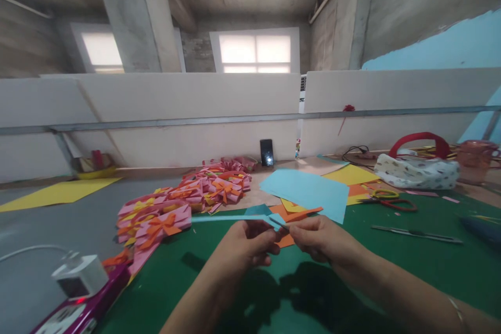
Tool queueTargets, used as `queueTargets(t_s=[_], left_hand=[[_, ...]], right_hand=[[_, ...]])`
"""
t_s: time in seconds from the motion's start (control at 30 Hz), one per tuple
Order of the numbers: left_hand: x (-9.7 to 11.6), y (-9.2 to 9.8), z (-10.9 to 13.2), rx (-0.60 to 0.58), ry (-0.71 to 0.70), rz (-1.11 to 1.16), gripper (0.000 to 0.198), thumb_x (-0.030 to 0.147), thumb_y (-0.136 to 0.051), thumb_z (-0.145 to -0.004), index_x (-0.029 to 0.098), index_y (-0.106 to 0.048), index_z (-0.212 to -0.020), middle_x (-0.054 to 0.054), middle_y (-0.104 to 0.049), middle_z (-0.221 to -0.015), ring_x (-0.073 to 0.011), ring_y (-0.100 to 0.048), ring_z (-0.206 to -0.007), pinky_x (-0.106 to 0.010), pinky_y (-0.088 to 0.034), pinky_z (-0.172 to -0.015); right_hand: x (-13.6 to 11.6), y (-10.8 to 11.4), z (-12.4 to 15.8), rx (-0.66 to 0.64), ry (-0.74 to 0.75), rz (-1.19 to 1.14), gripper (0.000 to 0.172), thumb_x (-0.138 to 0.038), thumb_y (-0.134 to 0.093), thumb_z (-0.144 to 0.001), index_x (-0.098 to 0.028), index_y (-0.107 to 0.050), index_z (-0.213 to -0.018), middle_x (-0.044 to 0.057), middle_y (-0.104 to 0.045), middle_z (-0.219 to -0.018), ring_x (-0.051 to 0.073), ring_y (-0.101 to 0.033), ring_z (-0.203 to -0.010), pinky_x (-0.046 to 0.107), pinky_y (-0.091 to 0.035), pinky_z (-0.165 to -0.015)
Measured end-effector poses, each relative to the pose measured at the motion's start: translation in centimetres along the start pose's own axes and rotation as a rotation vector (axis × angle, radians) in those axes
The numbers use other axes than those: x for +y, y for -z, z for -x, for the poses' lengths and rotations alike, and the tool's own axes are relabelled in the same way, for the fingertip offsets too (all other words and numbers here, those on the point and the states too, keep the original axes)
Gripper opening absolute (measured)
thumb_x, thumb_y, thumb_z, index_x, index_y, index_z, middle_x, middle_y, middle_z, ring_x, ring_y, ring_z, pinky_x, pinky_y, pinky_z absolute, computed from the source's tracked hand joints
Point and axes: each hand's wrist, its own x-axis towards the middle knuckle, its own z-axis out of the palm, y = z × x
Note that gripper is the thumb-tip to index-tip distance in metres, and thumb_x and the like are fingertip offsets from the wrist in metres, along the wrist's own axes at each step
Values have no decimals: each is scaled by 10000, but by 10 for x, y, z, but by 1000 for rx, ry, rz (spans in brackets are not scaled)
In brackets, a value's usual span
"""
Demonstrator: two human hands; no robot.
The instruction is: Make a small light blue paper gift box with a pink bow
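My left hand (248,248) is closed on a long light blue paper strip (227,218), which stretches out to the left over the green mat (164,287). Pinched in my right hand (323,240) is a thin dark pointed tool (277,223); its exact kind is hard to make out. The tool's tip lies against the strip's right end, beside my left fingertips. Just behind my hands are orange paper pieces (301,214) and a large light blue sheet (309,190).
Pink paper pieces with orange bows (160,227) are heaped at left. A white charger (80,275) sits in a purple power strip (113,289). On the right lie scissors (391,198), a slim metal craft knife (417,234) and a spotted basket (417,171). A phone (266,153) leans behind.
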Motion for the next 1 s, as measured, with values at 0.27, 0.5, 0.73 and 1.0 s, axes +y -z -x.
queueTargets(t_s=[0.27,0.5,0.73,1.0], left_hand=[[0,0,0,37,-6,-125,300,446,-523,-726,152,-543,-669,2,-576,-545,-54,-401,-388,-170,-201,-383],[0,44,-14,647,-284,-1092,306,293,-475,-738,163,-584,-992,-116,-628,-956,-272,-546,-909,-340,-381,-723],[-21,53,-28,426,-134,-1236,140,270,-553,-650,181,-662,-655,-124,-634,-832,-272,-550,-837,-316,-357,-680],[-11,44,-21,301,-428,-1090,109,196,-483,-705,216,-571,-644,-21,-583,-612,-154,-467,-563,-254,-239,-551]], right_hand=[[-2,7,-6,57,17,-28,400,-509,-632,-680,-135,-663,-818,-83,-257,-480,46,-153,-429,245,-62,-418],[0,9,-12,189,15,-144,471,-593,-533,-711,-151,-583,-863,-85,-267,-525,50,-156,-436,219,-70,-402],[3,8,-15,268,-1,17,323,-462,-609,-695,-163,-572,-811,-100,-190,-493,58,-137,-433,229,-67,-404],[-9,24,-15,365,343,387,147,-302,-585,-707,-162,-592,-662,-29,-431,-562,94,-358,-546,225,-265,-493]])
